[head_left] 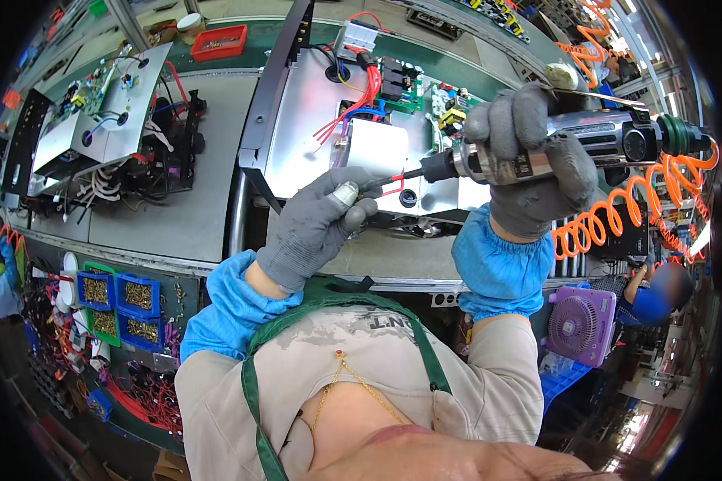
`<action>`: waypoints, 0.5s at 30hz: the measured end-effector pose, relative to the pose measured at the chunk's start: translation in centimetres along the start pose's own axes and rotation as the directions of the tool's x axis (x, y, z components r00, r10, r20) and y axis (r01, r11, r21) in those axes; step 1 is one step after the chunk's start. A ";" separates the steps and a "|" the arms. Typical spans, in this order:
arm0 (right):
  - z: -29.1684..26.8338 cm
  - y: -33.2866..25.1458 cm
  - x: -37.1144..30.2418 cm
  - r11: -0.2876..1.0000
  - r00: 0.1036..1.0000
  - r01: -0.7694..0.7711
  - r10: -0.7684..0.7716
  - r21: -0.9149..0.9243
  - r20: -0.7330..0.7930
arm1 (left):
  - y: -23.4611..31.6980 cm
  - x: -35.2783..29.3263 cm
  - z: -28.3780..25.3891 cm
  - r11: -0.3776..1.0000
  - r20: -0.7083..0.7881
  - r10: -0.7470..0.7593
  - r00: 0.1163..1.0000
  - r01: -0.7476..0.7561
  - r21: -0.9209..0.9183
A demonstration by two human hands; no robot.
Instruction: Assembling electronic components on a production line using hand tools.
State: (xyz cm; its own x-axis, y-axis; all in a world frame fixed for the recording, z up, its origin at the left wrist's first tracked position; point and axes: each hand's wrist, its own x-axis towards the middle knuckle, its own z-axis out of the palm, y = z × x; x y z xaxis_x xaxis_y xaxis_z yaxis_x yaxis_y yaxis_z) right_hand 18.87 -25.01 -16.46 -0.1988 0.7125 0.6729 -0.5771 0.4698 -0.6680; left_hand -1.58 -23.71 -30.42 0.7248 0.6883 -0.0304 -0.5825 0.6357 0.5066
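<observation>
My right hand (529, 152), in a grey work glove, is wrapped round a silver pneumatic screwdriver (602, 138) held nearly level, its bit pointing left. Grey-gloved too, my left hand (317, 220) has its thumb and fingers pinched at the tip of the bit (393, 178). Whatever small thing sits between those fingertips is hidden. Both hands are above the near edge of an open metal chassis (297, 104). Inside the chassis are red wires (371, 86), a white block (377, 144) and green circuit boards (405, 84).
Another opened unit (104, 120) stands on the bench at left. Blue bins of small brass-coloured screws (139, 294) are at lower left. An orange coiled air hose (610, 216) hangs at right, near a purple fan (579, 325). A red tray (219, 42) lies behind; another person (650, 297) is at far right.
</observation>
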 end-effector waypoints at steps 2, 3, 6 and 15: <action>0.0 -0.9 -0.8 0.996 0.993 0.052 -0.059 -0.068 -0.101 | 0.1 0.2 0.7 0.999 -0.032 -0.014 0.999 0.016 0.047; -0.4 -1.2 -0.9 0.995 0.994 0.096 -0.098 -0.041 -0.038 | 0.1 0.2 0.7 0.999 -0.056 -0.039 0.998 0.041 0.023; 0.2 -2.3 -1.5 0.992 0.985 0.127 -0.129 -0.030 -0.113 | 0.5 0.3 0.9 0.997 -0.075 -0.083 0.994 0.083 0.001; 0.6 -2.4 -3.1 0.985 0.977 0.089 -0.115 -0.148 -0.181 | -0.3 1.1 2.5 0.994 -0.180 -0.013 0.983 0.032 0.103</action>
State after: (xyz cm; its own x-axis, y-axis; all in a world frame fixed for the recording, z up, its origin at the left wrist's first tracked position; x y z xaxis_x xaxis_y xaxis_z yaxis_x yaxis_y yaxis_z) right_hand 20.36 -28.60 -16.75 0.0154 0.7360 0.6768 -0.4688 0.6032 -0.6453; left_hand 0.34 -23.99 -28.43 0.6539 0.7318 -0.1919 -0.5179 0.6179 0.5916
